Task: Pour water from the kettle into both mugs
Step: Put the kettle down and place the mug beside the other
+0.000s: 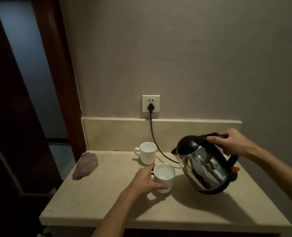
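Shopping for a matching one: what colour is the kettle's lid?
Black, above a shiny steel body; the kettle shows in the head view.

A dimly lit room has a plain beige wall [193, 57] carrying a white socket [150, 103], a cream stone countertop [107, 202] with a low backsplash [121, 132], and a dark wooden door frame [56, 65] at left.

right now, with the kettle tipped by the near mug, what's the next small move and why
Probably tip the shiny steel kettle with black lid back upright. Its spout sits beside the near white ceramic mug, steadied by the left hand, and both that and the far white mug already seem to hold water. The right hand grips the handle.
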`<state>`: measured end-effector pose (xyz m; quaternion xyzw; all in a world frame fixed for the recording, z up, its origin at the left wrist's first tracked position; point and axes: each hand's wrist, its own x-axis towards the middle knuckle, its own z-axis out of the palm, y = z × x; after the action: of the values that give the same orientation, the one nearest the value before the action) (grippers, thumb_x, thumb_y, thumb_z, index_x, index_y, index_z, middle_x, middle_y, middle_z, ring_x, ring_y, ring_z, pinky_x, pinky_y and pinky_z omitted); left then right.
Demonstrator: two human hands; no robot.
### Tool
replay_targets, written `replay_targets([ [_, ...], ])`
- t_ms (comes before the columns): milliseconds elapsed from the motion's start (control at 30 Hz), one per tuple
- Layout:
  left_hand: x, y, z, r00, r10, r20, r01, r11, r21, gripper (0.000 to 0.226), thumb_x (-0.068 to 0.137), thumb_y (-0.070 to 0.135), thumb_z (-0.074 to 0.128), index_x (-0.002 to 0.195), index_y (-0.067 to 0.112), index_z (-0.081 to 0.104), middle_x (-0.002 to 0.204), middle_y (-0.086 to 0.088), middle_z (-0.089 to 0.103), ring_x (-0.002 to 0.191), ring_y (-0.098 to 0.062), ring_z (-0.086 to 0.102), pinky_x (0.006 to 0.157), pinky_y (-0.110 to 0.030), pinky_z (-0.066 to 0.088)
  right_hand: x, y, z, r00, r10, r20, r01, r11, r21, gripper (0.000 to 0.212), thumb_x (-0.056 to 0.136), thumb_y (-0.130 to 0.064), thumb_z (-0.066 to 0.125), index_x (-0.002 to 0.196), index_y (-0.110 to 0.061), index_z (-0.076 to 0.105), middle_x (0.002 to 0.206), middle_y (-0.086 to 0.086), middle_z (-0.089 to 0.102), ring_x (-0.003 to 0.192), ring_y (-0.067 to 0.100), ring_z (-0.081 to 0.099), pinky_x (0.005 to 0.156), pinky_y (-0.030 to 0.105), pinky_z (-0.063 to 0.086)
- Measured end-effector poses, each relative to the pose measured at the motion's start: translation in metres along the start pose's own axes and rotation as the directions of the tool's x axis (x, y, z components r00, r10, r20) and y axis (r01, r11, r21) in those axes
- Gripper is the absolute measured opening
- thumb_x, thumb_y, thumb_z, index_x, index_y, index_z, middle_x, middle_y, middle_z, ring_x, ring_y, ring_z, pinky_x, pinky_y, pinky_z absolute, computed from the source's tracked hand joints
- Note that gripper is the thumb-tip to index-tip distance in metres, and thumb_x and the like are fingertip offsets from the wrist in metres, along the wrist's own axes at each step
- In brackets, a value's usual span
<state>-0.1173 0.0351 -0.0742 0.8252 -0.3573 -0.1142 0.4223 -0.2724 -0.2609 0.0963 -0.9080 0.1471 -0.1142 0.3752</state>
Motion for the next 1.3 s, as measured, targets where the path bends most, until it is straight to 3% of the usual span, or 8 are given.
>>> replay_targets([
  [200,0.001,-0.004,0.000,1.000,0.008,-0.013,-0.008,1.000,-0.016,0.080,0.060,0.048,0.097,0.130,0.043,0.058,0.126,0.017,0.069,0.116,-0.006,0.066,0.100,-0.026,0.053,-0.020,0.042,-0.006,0.933,0.075,-0.353,0.039,0.951,0.306,0.069,0.078,-0.058,0.068,0.074,0.011,0.067,0.049,0.004,0.054,0.043,0.017,0.052,0.049,0.030,0.045],
  [333,0.004,-0.006,0.001,1.000,-0.016,0.000,0.016,0.999,-0.032,0.087,0.055,0.050,0.098,0.132,0.040,0.058,0.126,0.016,0.068,0.117,-0.008,0.066,0.103,-0.032,0.055,-0.022,0.063,-0.014,0.844,0.155,-0.513,0.071,0.916,0.394,0.048,0.090,-0.038,0.071,0.061,-0.002,0.060,0.047,0.003,0.052,0.044,0.022,0.050,0.045,0.028,0.043],
  [433,0.004,-0.005,0.001,1.000,-0.008,-0.004,0.008,0.999,-0.031,0.089,0.051,0.054,0.096,0.131,0.039,0.059,0.124,0.017,0.070,0.117,-0.004,0.066,0.104,-0.032,0.055,-0.017,0.086,-0.022,0.783,0.215,-0.584,0.076,0.898,0.433,0.045,0.090,-0.035,0.073,0.062,-0.002,0.060,0.050,0.004,0.055,0.046,0.020,0.053,0.042,0.024,0.044],
  [533,0.004,-0.005,0.000,1.000,-0.013,0.001,0.013,1.000,-0.027,0.097,0.049,0.057,0.095,0.136,0.032,0.060,0.126,0.015,0.070,0.118,-0.004,0.066,0.106,-0.033,0.054,-0.010,0.109,-0.028,0.739,0.274,-0.616,0.061,0.882,0.466,0.049,0.088,-0.040,0.075,0.077,0.007,0.066,0.066,0.017,0.059,0.060,0.028,0.058,0.055,0.034,0.048],
  [667,0.004,-0.003,-0.001,1.000,-0.021,0.012,0.021,0.999,-0.026,0.098,0.049,0.057,0.096,0.137,0.033,0.060,0.125,0.018,0.070,0.118,-0.001,0.065,0.105,-0.030,0.054,-0.004,0.137,-0.030,0.689,0.348,-0.635,0.011,0.872,0.489,0.052,0.084,-0.046,0.077,0.069,0.003,0.067,0.064,0.017,0.062,0.062,0.029,0.060,0.061,0.042,0.050],
  [833,0.003,0.000,-0.003,0.999,-0.035,0.005,0.035,0.999,-0.016,0.098,0.050,0.055,0.096,0.138,0.029,0.062,0.126,0.014,0.071,0.117,-0.003,0.067,0.104,-0.031,0.056,-0.004,0.156,-0.019,0.667,0.372,-0.645,-0.012,0.871,0.491,0.050,0.084,-0.051,0.075,0.065,-0.005,0.068,0.061,0.013,0.067,0.056,0.029,0.061,0.053,0.035,0.050],
  [1167,0.001,0.005,-0.005,0.999,-0.045,0.004,0.045,0.999,-0.014,0.097,0.053,0.053,0.097,0.140,0.030,0.062,0.125,0.018,0.071,0.117,0.001,0.066,0.103,-0.032,0.057,0.006,0.159,0.018,0.699,0.356,-0.620,0.058,0.836,0.545,0.042,0.087,-0.047,0.073,0.067,-0.010,0.066,0.061,0.010,0.061,0.057,0.026,0.056,0.052,0.031,0.045],
  [1300,0.001,0.003,-0.005,0.999,-0.040,0.001,0.040,0.999,-0.010,0.099,0.053,0.054,0.097,0.141,0.029,0.061,0.128,0.017,0.071,0.118,0.000,0.066,0.104,-0.032,0.056,0.007,0.152,0.027,0.747,0.288,-0.599,0.089,0.850,0.519,0.044,0.090,-0.044,0.070,0.076,-0.002,0.068,0.074,0.023,0.066,0.066,0.030,0.060,0.061,0.041,0.049],
])
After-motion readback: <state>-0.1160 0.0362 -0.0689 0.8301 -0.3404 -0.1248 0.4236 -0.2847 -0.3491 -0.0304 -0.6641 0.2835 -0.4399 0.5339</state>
